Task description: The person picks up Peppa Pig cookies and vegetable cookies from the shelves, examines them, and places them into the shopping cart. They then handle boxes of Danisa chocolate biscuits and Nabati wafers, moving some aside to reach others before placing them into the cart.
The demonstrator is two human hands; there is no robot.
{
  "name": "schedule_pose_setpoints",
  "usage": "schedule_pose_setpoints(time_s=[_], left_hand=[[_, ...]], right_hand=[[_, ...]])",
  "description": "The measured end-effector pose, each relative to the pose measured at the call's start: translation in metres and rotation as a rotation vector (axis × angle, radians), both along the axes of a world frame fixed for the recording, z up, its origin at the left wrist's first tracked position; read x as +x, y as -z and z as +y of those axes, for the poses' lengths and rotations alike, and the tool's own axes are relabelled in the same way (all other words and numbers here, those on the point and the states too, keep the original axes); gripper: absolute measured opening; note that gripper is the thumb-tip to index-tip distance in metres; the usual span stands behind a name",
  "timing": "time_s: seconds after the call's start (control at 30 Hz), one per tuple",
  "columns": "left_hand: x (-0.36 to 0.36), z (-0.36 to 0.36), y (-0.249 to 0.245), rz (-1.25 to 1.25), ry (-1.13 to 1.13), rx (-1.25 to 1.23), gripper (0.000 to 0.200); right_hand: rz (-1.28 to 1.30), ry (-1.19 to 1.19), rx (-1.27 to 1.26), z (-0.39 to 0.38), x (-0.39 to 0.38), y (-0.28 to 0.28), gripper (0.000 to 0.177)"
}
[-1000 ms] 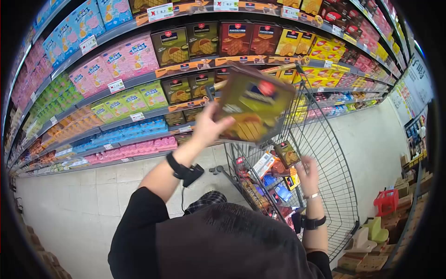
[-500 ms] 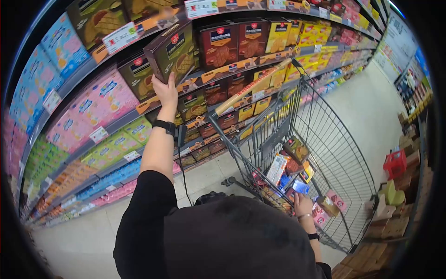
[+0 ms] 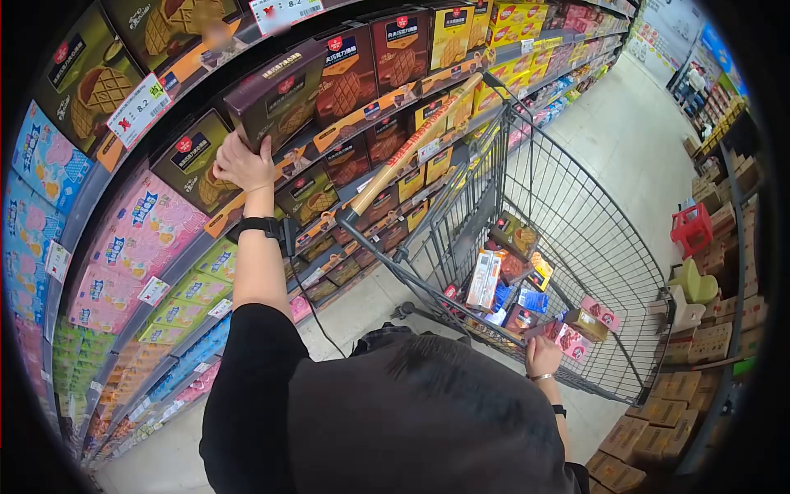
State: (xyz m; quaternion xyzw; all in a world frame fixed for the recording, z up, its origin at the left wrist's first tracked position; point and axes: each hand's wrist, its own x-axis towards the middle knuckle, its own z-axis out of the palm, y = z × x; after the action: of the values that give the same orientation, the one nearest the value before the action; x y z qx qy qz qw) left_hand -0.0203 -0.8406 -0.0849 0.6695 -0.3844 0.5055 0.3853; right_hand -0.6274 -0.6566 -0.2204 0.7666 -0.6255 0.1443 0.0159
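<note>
My left hand (image 3: 245, 165) is closed on the lower end of a dark green-brown biscuit box (image 3: 284, 92), tilted at the shelf. Just behind and left of it a similar green waffle box (image 3: 193, 160) stands on the shelf. Dark red chocolate boxes (image 3: 346, 70) stand right of it. Low on the right, my right hand (image 3: 544, 356) is closed at the near side of the shopping cart (image 3: 597, 193), and its fingertips are too small to show what they grip. Inside the cart lie a white-orange box (image 3: 484, 278), pink packages (image 3: 569, 340) and several other packets.
Shelves of pink boxes (image 3: 136, 226), blue boxes (image 3: 41, 165) and yellow boxes (image 3: 451, 37) line the left. The cart's wooden handle (image 3: 415, 144) crosses near the shelf. On the right are a red stool (image 3: 691, 230) and stacked cartons (image 3: 662, 432).
My left hand and the held box have moved down and left, and the box is tilted more nearly flat. The view has shifted; more of the right-side cartons shows.
</note>
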Motion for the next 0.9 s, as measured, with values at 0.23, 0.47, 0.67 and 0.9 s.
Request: schedule_pose_setpoints(time_s=[0.23, 0.47, 0.67, 0.9], left_hand=[[-0.011, 0.006, 0.003, 0.352, 0.093, 0.136, 0.062], [-0.015, 0.007, -0.001, 0.305, 0.084, 0.079, 0.06], [-0.02, 0.014, -0.006, 0.29, 0.153, 0.083, 0.057], [-0.023, 0.014, -0.014, 0.143, -0.024, 0.155, 0.062]], right_hand=[[-0.005, 0.009, -0.044, -0.002, 0.0, 0.004, 0.02], [0.001, 0.012, -0.027, -0.007, -0.008, 0.012, 0.019], [0.025, 0.045, 0.018, -0.01, -0.01, 0.008, 0.019], [0.025, 0.012, -0.059, -0.016, -0.01, 0.002, 0.019]])
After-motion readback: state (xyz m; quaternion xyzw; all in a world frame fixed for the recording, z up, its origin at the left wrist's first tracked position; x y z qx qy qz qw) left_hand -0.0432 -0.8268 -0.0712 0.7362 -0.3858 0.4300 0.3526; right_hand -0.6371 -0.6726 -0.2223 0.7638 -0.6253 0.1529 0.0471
